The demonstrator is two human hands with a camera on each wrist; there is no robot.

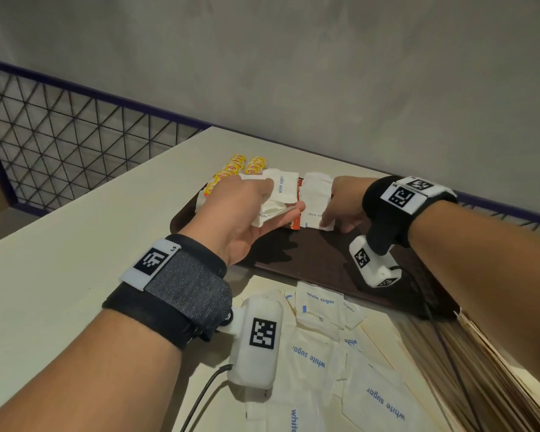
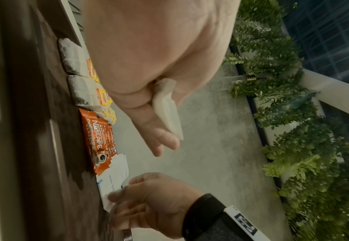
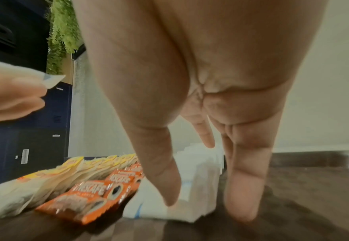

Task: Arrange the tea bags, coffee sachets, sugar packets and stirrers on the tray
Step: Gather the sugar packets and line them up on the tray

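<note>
Plain grey wall behind a pale counter (image 1: 75, 232), dark brown tray (image 1: 309, 260) up against it. Sugar step was underway: left hand (image 1: 243, 210) had its fingers pinched on a few white sugar packets (image 1: 278, 194) above the tray, while the right hand (image 1: 346, 201), fingers straight, squared the sugar row (image 1: 317, 198) beside the Nescafe sachets (image 3: 93, 197) and tea bags (image 1: 237, 169). Row's long axis ran toward the wall. I'd guess the held ones go on that row next; more sugar (image 1: 321, 310) and the stirrers (image 1: 468, 363) waited nearer.

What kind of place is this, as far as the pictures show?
Probably a hospitality or office pantry setting, though that is a guess. A brown serving tray holds tea bags and Nescafe sachets; dark lockers and a wall of green foliage stand nearby.
</note>
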